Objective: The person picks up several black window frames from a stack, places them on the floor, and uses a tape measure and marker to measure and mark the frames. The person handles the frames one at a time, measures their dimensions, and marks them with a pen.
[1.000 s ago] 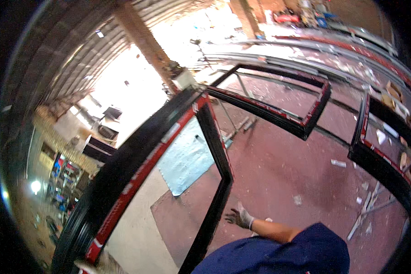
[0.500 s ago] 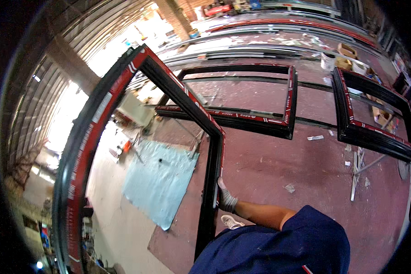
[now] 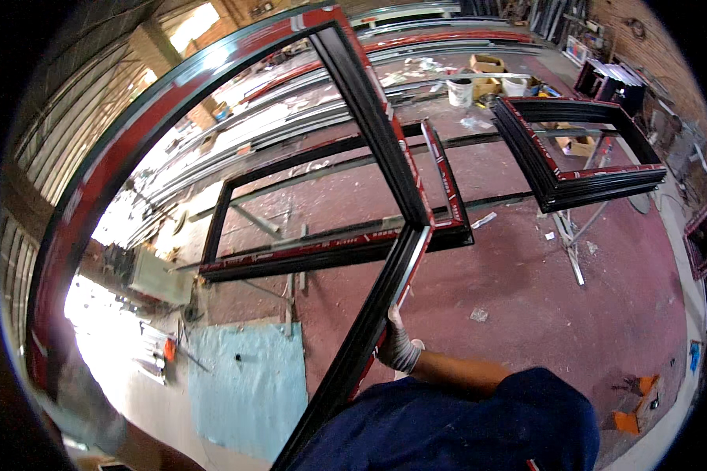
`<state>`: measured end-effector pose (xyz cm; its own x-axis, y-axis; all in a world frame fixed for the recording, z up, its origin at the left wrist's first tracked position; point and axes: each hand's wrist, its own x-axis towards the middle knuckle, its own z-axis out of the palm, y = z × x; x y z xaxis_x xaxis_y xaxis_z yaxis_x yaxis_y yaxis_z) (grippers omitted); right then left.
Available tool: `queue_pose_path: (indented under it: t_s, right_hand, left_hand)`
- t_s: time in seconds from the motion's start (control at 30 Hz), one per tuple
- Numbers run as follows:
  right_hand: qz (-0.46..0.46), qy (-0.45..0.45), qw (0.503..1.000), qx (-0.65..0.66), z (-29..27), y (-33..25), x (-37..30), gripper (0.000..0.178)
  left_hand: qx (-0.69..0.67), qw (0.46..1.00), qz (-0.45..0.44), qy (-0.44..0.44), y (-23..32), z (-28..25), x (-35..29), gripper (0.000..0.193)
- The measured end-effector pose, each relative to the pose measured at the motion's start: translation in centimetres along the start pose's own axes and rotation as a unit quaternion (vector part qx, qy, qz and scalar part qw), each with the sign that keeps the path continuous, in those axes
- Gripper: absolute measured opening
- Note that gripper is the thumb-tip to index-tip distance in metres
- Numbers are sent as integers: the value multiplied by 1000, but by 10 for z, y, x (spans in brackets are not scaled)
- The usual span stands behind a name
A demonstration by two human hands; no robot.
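one large frame [image 3: 369, 125] in hand, raised and tilted across the left and middle of the scene, with a corner at the far end. held low on the near right bar by the right hand [image 3: 401, 351], closed around the bar, with fingertips partly hidden. at the near left, the left hand [image 3: 90, 424] in a blur beside the left bar; cannot tell there between a wide grip and a narrow one. probably placed well apart, on opposite bars, to keep so broad a loop from twisting. probably tilted up to clear the second frame [image 3: 306, 255] just beyond; overlapping it in view, though cannot tell touching from apart. farther off, second frame laid flat over metal supports [image 3: 290, 294], and at the far right a third frame [image 3: 597, 188] likewise raised on splayed legs [image 3: 575, 259], likely to spare the black faces from the littered red floor [image 3: 518, 322]. at the near left, a blue sheet [image 3: 247, 385] spread flat, perhaps as padding. as for looks: black, ribbed and sharp-cornered, with red film-like strips bearing pale marks along the faces. glare on the far left curve, white sheen on the near right bar just above the glove. bowed on the left most likely by the lens alone; too blurred at the near left to judge the surface
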<state>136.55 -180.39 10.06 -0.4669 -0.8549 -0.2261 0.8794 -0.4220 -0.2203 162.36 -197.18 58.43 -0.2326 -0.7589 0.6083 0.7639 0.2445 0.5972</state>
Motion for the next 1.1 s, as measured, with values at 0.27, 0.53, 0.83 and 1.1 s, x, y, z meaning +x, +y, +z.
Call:
queue_pose_path:
  t_s: [0.27, 0.53, 0.83, 1.1]
  right_hand:
    - [-162, 89, 982, 45, 11, -62, 54, 75]
    - [-182, 180, 966, -39, 45, -83, 79, 90]
    - [-157, 391, 906, -50, 77, -72, 168, 109]
    - [-202, 527, 825, -24, 105, -41, 214, 95]
  left_hand:
    - [-49, 976, -165, -133, -230, 9, 215, 69]
    - [-44, 958, -276, 59, -506, -105, 341, 35]
    - [-16, 912, -408, 39, -770, -155, 360, 39]
    - [-4, 856, -518, -1, -882, -186, 351, 46]
